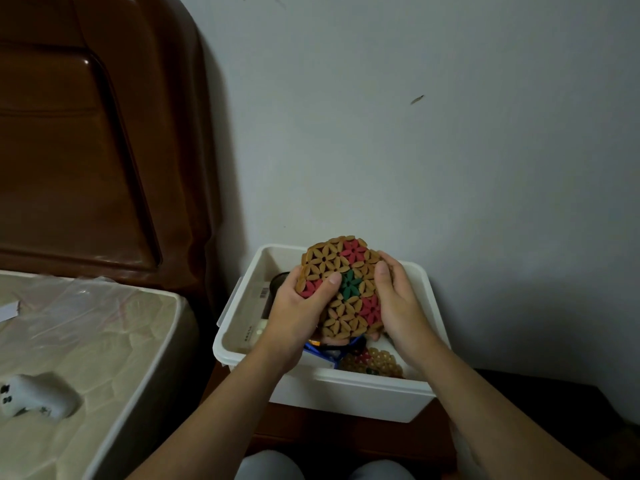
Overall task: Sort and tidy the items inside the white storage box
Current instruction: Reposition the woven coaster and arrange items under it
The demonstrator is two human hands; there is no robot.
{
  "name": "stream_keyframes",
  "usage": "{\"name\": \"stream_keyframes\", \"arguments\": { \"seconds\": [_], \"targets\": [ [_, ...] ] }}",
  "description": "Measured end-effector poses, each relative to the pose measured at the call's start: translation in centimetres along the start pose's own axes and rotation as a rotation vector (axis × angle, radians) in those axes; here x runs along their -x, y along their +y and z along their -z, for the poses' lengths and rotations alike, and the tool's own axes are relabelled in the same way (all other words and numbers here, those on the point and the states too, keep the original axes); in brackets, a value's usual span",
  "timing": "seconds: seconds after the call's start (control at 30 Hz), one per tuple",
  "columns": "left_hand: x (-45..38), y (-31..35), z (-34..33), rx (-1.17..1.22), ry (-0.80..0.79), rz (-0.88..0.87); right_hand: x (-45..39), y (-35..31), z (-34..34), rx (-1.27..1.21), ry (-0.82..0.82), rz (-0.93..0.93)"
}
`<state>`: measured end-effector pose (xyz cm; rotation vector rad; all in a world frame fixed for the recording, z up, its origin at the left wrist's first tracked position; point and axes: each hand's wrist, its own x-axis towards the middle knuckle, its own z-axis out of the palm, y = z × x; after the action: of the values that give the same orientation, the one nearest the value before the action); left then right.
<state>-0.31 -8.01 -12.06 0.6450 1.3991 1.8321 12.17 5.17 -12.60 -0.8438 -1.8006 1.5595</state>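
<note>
Holding a round woven mat (346, 289) upright above the white storage box (346, 386), both hands work together in the head view. The left hand (298, 313) grips the mat's left edge, thumb curled across its patterned face; the right hand (398, 303) grips the right edge, thumb on the front and fingers behind. The mat is tan with red flower patches and one green flower at its middle.

Inside the box, below the mat, lies a second woven mat (374, 363) near the front wall, with a blue-edged item (320, 353) just left of it. A dark round container (278, 282) stands near the box's left wall.

The box sits on a dark wooden desk (346, 434). Left of the box is a bed (86, 341) carrying a small white gadget (34, 396), with a brown headboard (86, 133) behind it.
</note>
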Motion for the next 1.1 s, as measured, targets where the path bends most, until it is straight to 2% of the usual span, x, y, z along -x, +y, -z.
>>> {"name": "stream_keyframes", "arguments": {
  "seconds": [0.1,0.2,0.3,0.37,0.53,0.67,0.8,1.1],
  "targets": [
    [-0.2,-1.2,0.5,-0.006,0.120,-0.025,-1.4,0.6,1.7,0.129,-0.034,-0.133],
    [-0.5,-2.7,1.1,0.048,0.225,0.036,-2.9,2.4,3.7,0.423,0.005,-0.312],
    [-1.3,-3.3,1.5,0.012,0.233,0.109,-2.8,4.7,4.5,0.869,-0.253,-0.436],
    [-2.1,-3.5,1.4,-0.045,0.203,0.125,-2.2,5.9,4.1,1.031,-0.410,-0.503],
    [-3.3,-4.1,1.5,-0.085,0.164,0.211,-2.5,7.1,3.0,1.195,-0.603,-0.571],
    [-3.8,-4.5,1.7,-0.048,0.165,0.284,-3.3,8.0,2.6,1.297,-0.698,-0.535],
    [-4.0,-4.7,1.6,-0.038,0.159,0.304,-3.9,8.6,2.6,1.354,-0.696,-0.501],
    [-4.4,-5.1,1.9,-0.002,0.188,0.299,-4.6,8.8,2.5,1.365,-0.457,-0.505]
  ]
}}
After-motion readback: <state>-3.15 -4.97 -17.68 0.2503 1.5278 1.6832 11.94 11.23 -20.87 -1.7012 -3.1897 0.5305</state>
